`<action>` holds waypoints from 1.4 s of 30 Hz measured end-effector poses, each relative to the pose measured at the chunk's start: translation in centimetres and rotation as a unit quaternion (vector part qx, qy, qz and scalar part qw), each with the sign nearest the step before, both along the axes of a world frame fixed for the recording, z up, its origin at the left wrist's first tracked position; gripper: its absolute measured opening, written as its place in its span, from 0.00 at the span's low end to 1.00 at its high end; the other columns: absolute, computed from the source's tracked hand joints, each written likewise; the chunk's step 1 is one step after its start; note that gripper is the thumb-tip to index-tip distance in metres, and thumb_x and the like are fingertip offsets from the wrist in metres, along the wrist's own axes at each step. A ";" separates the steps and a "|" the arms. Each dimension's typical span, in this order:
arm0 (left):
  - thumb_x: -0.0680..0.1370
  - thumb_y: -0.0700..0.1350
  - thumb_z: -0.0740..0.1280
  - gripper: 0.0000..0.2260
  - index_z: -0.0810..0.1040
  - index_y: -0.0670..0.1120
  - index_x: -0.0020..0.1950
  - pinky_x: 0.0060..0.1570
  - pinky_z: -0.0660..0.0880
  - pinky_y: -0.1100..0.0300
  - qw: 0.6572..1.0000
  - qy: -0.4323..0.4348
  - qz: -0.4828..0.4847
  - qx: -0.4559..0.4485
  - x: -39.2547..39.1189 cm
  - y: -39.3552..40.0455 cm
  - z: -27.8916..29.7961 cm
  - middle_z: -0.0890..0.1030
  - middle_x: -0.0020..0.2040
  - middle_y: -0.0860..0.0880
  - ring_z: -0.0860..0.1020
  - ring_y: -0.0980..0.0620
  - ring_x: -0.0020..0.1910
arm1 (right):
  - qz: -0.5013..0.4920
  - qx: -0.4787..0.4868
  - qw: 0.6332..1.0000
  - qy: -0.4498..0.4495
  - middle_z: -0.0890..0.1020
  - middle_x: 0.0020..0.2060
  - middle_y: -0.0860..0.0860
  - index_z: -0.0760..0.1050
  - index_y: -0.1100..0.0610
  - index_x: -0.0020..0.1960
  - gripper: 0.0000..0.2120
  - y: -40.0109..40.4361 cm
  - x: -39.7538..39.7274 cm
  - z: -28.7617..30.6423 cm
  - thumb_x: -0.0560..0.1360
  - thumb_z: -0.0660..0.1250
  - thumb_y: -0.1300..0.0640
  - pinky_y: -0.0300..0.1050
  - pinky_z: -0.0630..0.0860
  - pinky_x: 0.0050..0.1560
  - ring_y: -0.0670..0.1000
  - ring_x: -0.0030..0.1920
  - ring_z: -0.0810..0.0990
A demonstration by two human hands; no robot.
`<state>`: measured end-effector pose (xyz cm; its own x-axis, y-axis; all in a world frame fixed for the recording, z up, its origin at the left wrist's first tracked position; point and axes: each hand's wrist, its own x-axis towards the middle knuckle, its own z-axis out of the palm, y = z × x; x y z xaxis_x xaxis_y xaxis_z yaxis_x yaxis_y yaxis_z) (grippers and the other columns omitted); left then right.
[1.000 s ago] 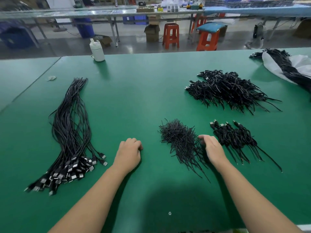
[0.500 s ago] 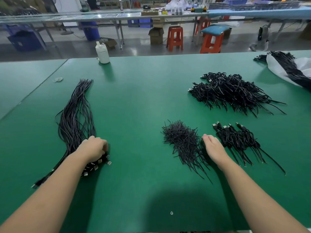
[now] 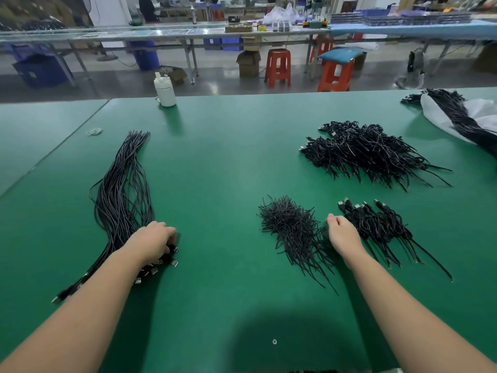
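Note:
A long bundle of black cables (image 3: 121, 189) lies on the left of the green table (image 3: 228, 157), its metal plug ends (image 3: 153, 270) fanned out toward me. My left hand (image 3: 156, 238) sits on those plug ends, fingers curled down around one black plug. Right of centre is a pile of short black wire ties (image 3: 287, 224). My right hand (image 3: 344, 235) rests on the table between that pile and a small row of coiled, tied cables (image 3: 376, 227). Its fingers are curled under and the fingertips are hidden.
A large heap of coiled cables (image 3: 368, 152) lies at the back right. Beyond it, a white bag (image 3: 484, 114) holds more cables. A white bottle (image 3: 165, 91) stands at the far edge, with rubber bands (image 3: 94, 131) near the left seam. Stools and benches stand beyond the table.
My left hand moved left from the bare table onto the plug ends of the long bundle and curled over them. My right hand stayed in place.

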<state>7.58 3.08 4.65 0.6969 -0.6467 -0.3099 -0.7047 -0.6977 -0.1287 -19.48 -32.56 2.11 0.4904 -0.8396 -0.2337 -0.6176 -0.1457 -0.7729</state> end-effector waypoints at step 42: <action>0.81 0.54 0.56 0.21 0.82 0.44 0.60 0.59 0.73 0.53 0.701 0.509 0.049 -0.496 -12.5 -10.8 7.5 0.83 0.59 0.50 0.81 0.49 0.55 | 0.291 0.216 0.878 -0.311 0.64 0.27 0.48 0.74 0.57 0.43 0.14 15.3 3.4 6.4 0.84 0.56 0.61 0.43 0.70 0.35 0.48 0.29 0.64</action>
<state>-4.88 -7.76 12.16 0.4968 -0.8609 -0.1099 -0.0212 -0.1387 0.9901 -16.08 -17.23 8.53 0.9531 -0.3028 -0.0031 0.0263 0.0929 -0.9953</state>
